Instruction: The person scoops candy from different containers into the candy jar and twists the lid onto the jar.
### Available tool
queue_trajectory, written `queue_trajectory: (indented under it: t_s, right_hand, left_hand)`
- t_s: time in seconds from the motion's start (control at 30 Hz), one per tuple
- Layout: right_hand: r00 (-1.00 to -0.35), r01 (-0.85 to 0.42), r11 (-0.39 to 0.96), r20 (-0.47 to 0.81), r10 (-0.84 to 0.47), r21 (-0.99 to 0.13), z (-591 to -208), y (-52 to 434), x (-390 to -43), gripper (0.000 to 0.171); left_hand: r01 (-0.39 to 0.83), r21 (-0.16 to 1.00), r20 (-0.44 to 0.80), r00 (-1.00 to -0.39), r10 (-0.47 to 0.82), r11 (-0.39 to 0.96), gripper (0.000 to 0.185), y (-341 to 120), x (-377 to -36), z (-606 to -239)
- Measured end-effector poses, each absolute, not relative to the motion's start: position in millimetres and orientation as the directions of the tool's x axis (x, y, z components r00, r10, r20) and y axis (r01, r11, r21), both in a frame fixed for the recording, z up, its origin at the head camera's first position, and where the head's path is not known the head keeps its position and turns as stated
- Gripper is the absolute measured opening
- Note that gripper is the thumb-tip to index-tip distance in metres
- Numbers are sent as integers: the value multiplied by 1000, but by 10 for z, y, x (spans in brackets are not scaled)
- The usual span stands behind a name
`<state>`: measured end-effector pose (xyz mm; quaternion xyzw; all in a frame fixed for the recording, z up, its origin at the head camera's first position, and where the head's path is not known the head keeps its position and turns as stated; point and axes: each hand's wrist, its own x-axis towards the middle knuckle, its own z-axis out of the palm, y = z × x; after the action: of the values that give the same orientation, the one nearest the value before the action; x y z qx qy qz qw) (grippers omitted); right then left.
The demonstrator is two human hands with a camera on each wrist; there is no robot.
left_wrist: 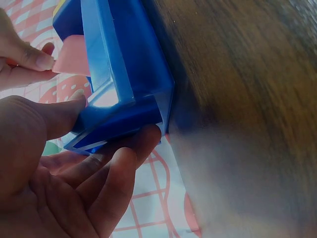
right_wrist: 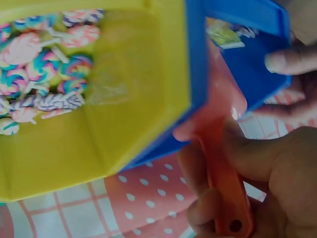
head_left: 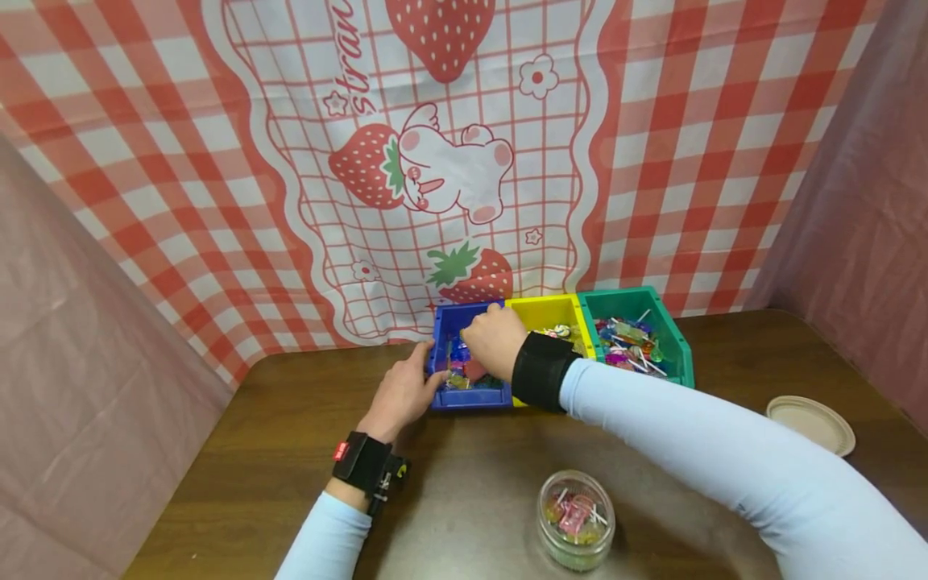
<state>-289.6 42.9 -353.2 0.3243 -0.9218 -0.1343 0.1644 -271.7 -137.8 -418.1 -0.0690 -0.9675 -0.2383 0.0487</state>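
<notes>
From the head camera, three plastic bins stood in a row at the back of the brown wooden table: a blue plastic bin, a yellow plastic bin and a green plastic bin full of wrapped sweets. The left hand gripped the blue bin's near left corner. The right hand reached down into the blue bin. Nearer the person stood a clear round jar holding a few lollipops, and a beige paper plate lay well to the right.

In the left wrist view, the left hand held the blue bin, thumb on its rim and fingers curled under its corner.

In the right wrist view, the right hand was closed round the handle of an orange plastic scoop, whose blade sat inside the blue bin. Swirled lollipops lay in the yellow bin just beside it.
</notes>
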Motion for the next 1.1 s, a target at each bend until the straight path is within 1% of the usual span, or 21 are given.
queue_trajectory:
  t_s: [0.07,0.17,0.4,0.5,0.6,0.7,0.77,0.87,0.9,1.0,1.1]
  right_hand:
    - [-736,-546,761,232,-636,350,-3566,426,-2896,13]
    - [-728,-538,769,270,-630,344,-3629,418,-2911,19]
    - [-719,-525,782,318,-618,335,-3825,456,-3008,15]
    - [-713,-524,788,339,-614,324,-3889,493,-3025,16]
    - [-693,-520,792,384,-610,320,-3915,519,-3016,16]
    - [-649,-533,780,433,-625,328,-3956,535,-3042,17]
    - [-642,-540,770,425,-638,340,-3984,549,-3079,15]
    - [-664,-555,766,380,-643,326,-4002,564,-3149,11]
    - [-673,-559,764,361,-645,322,-3998,568,-3169,16]
    - [-684,-580,756,324,-654,302,-3982,585,-3231,39]
    - [-669,-611,734,303,-679,295,-3970,617,-3283,57]
  left_hand:
    - [154,454,128,-986,107,878,58,-1381,-2719,-4179]
    - [149,460,126,-987,102,875,58,-1384,-2721,-4180]
    - [155,451,137,-985,103,879,59,-1391,-2719,-4201]
    - [161,446,146,-984,106,880,59,-1385,-2715,-4212]
    - [167,448,148,-983,111,879,59,-1379,-2713,-4209]
    - [173,443,151,-982,117,880,59,-1375,-2713,-4197]
    - [176,441,150,-981,121,880,59,-1372,-2715,-4192]
    - [168,449,142,-983,115,878,59,-1363,-2715,-4190]
    - [166,450,138,-984,115,877,59,-1362,-2715,-4189]
    - [155,457,127,-986,109,876,59,-1356,-2718,-4188]
    - [149,460,118,-987,107,875,60,-1358,-2720,-4187]
